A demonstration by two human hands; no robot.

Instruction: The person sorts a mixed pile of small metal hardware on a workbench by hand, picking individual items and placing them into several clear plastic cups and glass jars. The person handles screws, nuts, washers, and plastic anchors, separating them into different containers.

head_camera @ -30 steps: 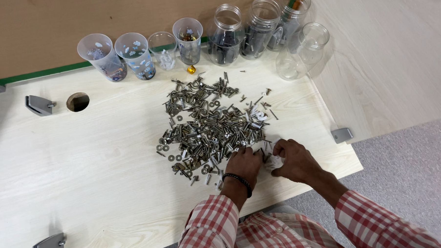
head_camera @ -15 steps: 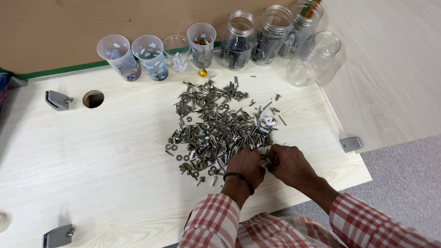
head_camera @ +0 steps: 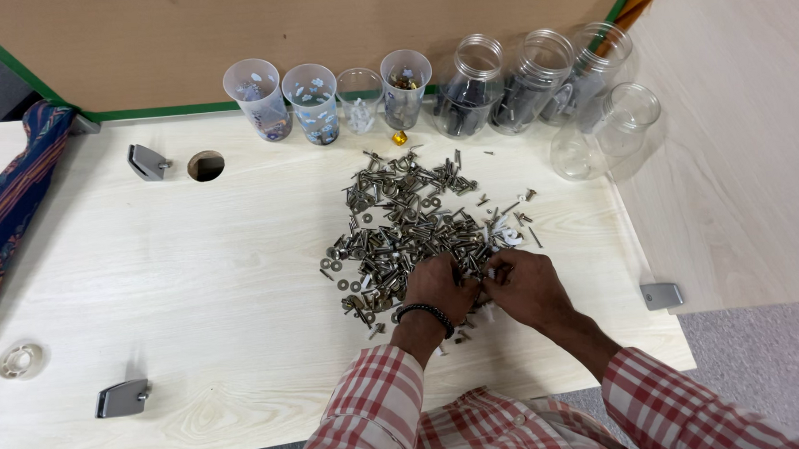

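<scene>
both hands, left hand (head_camera: 439, 288) and right hand (head_camera: 526, 286), pinch small pieces at the near edge of the screw pile (head_camera: 417, 224) (mid-bench (head_camera: 153, 277)); picking one piece at a time seems wisest.

Pale wood-grain table (head_camera: 154, 286), brown board (head_camera: 233, 35) with green edge behind, grey floor (head_camera: 767, 362) lower right

Shiny metal screws (head_camera: 408, 220), matt wood table (head_camera: 154, 286)

Bright even overhead light; soft shadows; sharp focus; slight wide-angle edge distortion.
</scene>
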